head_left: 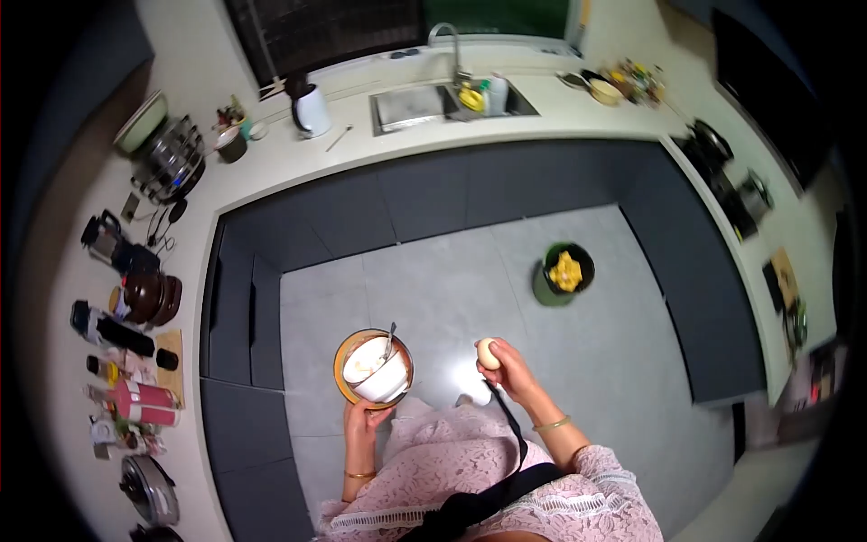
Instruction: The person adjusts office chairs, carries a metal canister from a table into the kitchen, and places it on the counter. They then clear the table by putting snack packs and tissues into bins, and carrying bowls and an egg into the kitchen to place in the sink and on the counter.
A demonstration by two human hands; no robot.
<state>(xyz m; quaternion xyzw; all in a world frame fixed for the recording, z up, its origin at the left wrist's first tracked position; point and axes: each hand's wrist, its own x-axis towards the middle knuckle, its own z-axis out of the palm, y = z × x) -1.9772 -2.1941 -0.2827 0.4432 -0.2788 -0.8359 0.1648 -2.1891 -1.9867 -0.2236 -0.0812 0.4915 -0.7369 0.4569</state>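
My left hand (368, 417) is closed around the underside of a brown-and-yellow bowl (340, 363), with its fingers partly hidden beneath it. Inside that bowl a white bowl (386, 383) lies tilted, with some residue on its inner side. A metal spoon (390, 341) leans in the white bowl, its handle sticking up. To the right, my right hand (515, 372) grips a pale egg (489, 353) between the thumb and fingers, apart from the bowls. A black strap (510, 420) hangs just below the right hand.
On the floor ahead stands a green bin (553, 287) with yellow content. Counters ring the floor: a sink (411, 108) and a white kettle (312, 113) at the back, a blender (108, 239) and a pink container (147, 402) on the left, a pot (752, 194) on the right.
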